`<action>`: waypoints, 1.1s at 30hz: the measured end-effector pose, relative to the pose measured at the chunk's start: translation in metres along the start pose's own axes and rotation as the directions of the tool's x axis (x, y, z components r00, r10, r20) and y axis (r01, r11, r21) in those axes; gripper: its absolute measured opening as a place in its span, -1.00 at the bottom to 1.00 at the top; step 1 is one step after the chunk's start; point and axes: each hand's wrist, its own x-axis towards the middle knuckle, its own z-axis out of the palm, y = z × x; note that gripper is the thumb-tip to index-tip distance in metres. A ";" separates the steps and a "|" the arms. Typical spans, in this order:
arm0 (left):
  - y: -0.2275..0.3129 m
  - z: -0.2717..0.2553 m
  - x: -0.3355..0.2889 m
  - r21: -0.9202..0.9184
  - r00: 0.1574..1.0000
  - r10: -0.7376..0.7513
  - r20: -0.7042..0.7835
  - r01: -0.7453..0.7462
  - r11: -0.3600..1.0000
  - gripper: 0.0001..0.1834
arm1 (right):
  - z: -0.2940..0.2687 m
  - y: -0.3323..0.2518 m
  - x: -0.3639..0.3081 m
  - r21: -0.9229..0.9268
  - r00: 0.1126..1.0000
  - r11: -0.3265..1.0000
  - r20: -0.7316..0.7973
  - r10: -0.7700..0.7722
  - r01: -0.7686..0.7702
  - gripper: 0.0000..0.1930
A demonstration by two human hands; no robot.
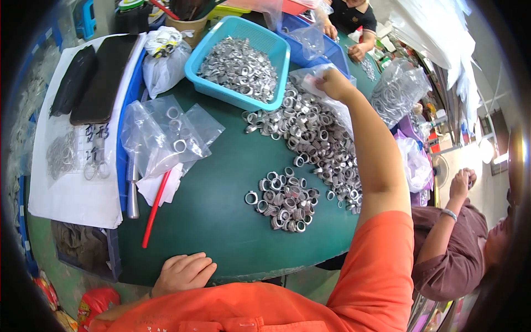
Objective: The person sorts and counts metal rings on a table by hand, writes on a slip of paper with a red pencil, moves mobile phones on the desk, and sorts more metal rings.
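A fisheye camera on the person's head is looking down and forward over the desk, bending straight edges toward its dark round rim. It is sitting close above the orange shirt, which is filling much of the lower edge. The left hand is showing low in view, the right hand farther off, and a co-worker is appearing small at the top.

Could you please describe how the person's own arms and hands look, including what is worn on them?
A short orange sleeve covers the upper right arm, leaving the right forearm bare. The left hand and right hand wear no gloves.
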 end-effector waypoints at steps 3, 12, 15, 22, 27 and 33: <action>0.000 -0.001 -0.001 0.021 1.000 0.005 0.001 -0.005 1.000 -0.69 | 0.007 0.004 0.002 0.170 0.999 0.985 -0.038 -0.004 0.010 -0.78; 0.005 0.003 0.006 0.034 0.998 -0.031 -0.052 0.033 0.999 -0.73 | 0.019 -0.005 0.003 0.049 0.986 0.990 -0.097 0.133 -0.128 -0.67; 0.009 0.003 0.005 0.049 0.997 -0.033 -0.063 0.036 0.998 -0.75 | 0.021 -0.004 -0.004 0.189 0.984 0.971 -0.072 0.161 -0.145 -0.65; 0.007 0.003 0.002 0.036 0.996 -0.066 -0.059 0.068 0.997 -0.74 | 0.025 -0.021 -0.004 0.075 0.982 0.980 -0.023 0.189 -0.186 -0.67; 0.009 0.003 0.004 0.032 0.997 -0.058 -0.043 0.059 0.998 -0.71 | 0.036 -0.004 0.000 0.028 0.964 0.987 -0.212 0.161 -0.158 -0.73; 0.007 0.002 0.001 0.031 0.998 -0.062 -0.030 0.063 0.998 -0.68 | 0.015 -0.037 -0.023 0.070 0.951 0.974 -0.215 0.224 -0.214 -0.77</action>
